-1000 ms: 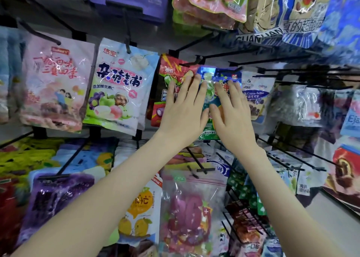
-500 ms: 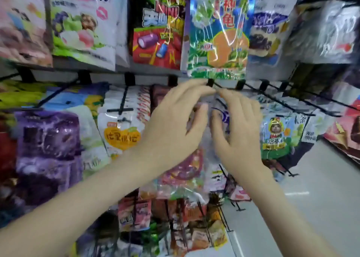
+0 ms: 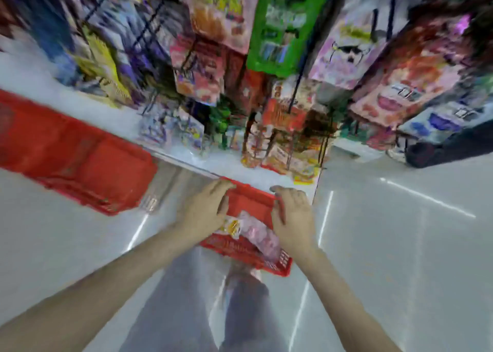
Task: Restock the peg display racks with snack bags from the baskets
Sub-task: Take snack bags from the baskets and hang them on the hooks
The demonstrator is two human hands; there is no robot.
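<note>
Pink snack bag (image 3: 258, 235) lies diagonally between our left hand (image 3: 205, 211) and right hand (image 3: 291, 218) in the lower-centre red basket (image 3: 249, 197); both hands loose-fingered, gripping nothing.

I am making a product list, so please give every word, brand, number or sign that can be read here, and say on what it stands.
No text can be read: the picture is blurred by motion.
Green hanging bag: print, too blurred.
Pink hanging bag: dark figure, lettering too blurred.
Snack bag in the small red basket: yellow mark, unreadable.
</note>
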